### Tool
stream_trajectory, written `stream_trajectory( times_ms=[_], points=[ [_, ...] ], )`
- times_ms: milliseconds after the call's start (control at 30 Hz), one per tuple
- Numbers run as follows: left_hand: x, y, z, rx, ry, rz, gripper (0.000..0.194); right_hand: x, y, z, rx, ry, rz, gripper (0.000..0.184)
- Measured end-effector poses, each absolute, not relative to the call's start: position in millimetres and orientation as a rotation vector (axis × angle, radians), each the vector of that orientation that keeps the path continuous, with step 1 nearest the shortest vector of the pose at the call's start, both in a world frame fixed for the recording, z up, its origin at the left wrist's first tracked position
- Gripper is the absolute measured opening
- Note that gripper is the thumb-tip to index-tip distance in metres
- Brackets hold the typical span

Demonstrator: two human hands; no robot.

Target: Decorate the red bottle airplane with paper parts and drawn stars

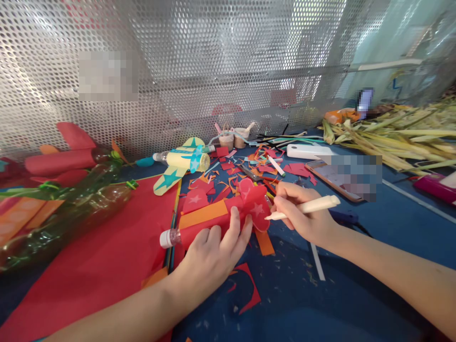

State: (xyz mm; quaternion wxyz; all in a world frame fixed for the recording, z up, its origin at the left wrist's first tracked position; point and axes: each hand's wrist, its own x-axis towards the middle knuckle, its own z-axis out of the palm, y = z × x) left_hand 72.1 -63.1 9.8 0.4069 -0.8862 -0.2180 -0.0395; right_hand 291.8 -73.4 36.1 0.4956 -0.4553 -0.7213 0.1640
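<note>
A small bottle wrapped in red paper (190,235) lies on its side, its white cap toward the left. An orange strip (204,214) runs along it, and red rounded pieces with pale stars (258,210) stand at its right end. My left hand (215,244) is laid across the bottle, fingers curved over it and holding it down. Between the fingertips of my right hand (302,216) is a white marker (318,204). Its tip points left and meets the edge of a red rounded piece, where I cannot tell whether it is drawing.
Paper scraps (228,166) and scissors (248,172) lie beyond the bottle. A yellow bottle plane (180,161), green plastic bottles (103,199) and red paper (107,256) are leftward. A phone (331,178) and dry leaves (392,133) lie right; a perforated metal screen (213,57) stands behind.
</note>
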Motion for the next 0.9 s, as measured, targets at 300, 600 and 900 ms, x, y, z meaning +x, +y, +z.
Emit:
stream_trajectory(
  times_ms=[300, 600, 900],
  points=[
    [72.2, -62.6, 9.7, -2.234, -0.551, -0.093, 0.059, 293.1, -73.2, 35.4, -1.095, -1.719, 0.437, 0.031],
    [74.3, -59.5, 12.2, -2.237, -0.525, -0.143, 0.062, 293.6, -69.4, 35.0, -1.071, -1.630, 0.510, 0.031],
    [75.1, -60.2, 14.2, -2.228, -0.506, -0.168, 0.062, 293.2, -70.4, 36.2, -1.017, -1.650, 0.524, 0.029]
  ],
)
